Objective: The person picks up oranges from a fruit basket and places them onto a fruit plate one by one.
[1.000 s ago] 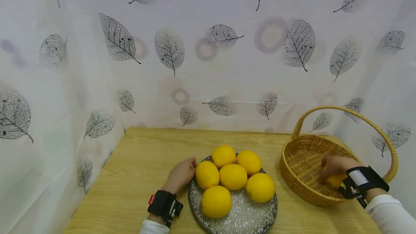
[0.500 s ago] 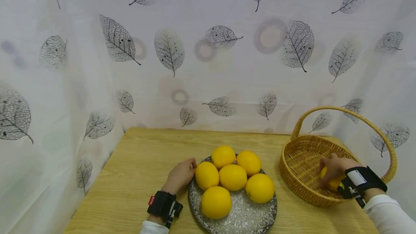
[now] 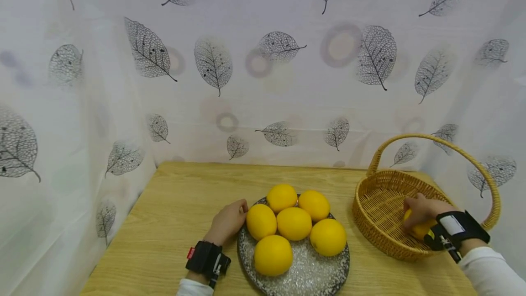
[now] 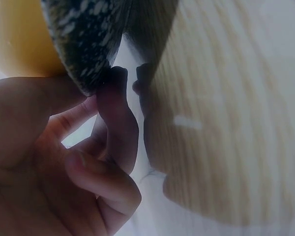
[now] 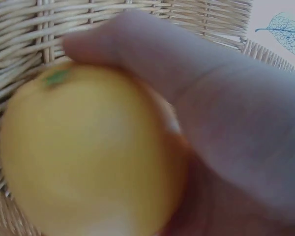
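Note:
My right hand is inside the wicker basket and grips an orange, its thumb laid over the top near the green stem spot. The fingers on the orange's far side are mostly hidden. At the left edge of a speckled grey plate, my left hand pinches the rim. In the left wrist view, the thumb lies on the upper side of the rim and a bent finger is beneath it. Several oranges sit on the plate, grouped toward its far and left sides.
The basket's tall arched handle rises over my right forearm. Plate and basket stand apart on a light wooden table. A white leaf-printed curtain hangs behind the table and along its sides.
Within the basket, my right hand has shifted its fingers around the orange, and more of the fruit now shows between them. The left hand and plate have stayed in place.

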{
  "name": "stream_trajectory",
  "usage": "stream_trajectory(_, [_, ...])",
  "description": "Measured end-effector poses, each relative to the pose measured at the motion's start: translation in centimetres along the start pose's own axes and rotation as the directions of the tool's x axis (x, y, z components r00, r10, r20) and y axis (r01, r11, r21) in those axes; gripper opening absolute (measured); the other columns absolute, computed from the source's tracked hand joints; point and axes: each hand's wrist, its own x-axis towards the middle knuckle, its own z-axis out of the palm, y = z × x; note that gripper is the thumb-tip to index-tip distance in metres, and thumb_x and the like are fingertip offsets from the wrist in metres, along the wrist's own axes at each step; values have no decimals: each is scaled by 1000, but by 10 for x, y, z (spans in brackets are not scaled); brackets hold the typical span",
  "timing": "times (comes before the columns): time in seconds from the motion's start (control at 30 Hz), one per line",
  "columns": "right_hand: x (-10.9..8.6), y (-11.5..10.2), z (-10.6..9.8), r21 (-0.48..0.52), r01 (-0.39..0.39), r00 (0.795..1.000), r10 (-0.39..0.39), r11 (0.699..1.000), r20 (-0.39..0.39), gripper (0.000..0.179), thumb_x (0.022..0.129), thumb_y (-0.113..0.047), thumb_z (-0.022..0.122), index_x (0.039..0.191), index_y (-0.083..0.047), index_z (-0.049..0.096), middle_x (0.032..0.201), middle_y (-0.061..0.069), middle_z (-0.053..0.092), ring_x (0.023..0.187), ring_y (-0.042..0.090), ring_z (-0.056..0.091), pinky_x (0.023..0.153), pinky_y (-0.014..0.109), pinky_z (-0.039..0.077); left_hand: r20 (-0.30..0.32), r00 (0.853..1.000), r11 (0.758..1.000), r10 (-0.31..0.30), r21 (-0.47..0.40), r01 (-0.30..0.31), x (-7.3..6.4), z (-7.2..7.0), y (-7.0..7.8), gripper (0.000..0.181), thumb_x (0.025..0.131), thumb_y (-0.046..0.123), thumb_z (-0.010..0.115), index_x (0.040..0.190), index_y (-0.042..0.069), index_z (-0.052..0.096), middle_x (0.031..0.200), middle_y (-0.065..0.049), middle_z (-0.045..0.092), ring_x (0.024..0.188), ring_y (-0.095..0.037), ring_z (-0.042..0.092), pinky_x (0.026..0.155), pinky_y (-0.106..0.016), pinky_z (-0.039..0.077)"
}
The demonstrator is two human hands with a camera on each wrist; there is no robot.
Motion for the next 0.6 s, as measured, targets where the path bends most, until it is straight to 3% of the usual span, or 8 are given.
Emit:
stream_trajectory(0.17, [0,0,-3,22,49,999,-49,999,4,45,77,-34,71,101,0,55,102,30,57,84,33,50,70,46,44,-3,1000,1000,1,4,-1,0,-2,2,10,93,19,56,89,12,61,64,-5,51,53,-18,42,48,-28,30])
stream_trajectory(0.3, [-1,0,-1,50,73,997,-72,996,-17,48,76,-35,73,105,0,57,107,32,55,86,34,50,69,45,44,-4,1000,1000,3,5,-3,-1,-2,2,10,94,19,56,88,12,61,63,-5,50,53,-18,42,48,-28,29])
stream_trajectory(0.43, [-3,0,0,61,116,988,-108,991,-113,49,75,-32,74,107,2,59,107,33,50,83,32,50,66,41,45,-8,1000,1000,6,10,-6,-1,-1,2,10,94,20,56,89,12,61,63,-4,50,52,-17,41,48,-27,29])
stream_trajectory(0.6, [-11,-2,0,48,148,954,-130,988,-271,54,72,-31,76,109,5,61,103,32,50,78,31,50,60,37,44,-12,1000,1000,8,7,-8,-2,-1,2,10,93,20,56,88,12,61,63,-5,51,53,-18,42,48,-28,29])
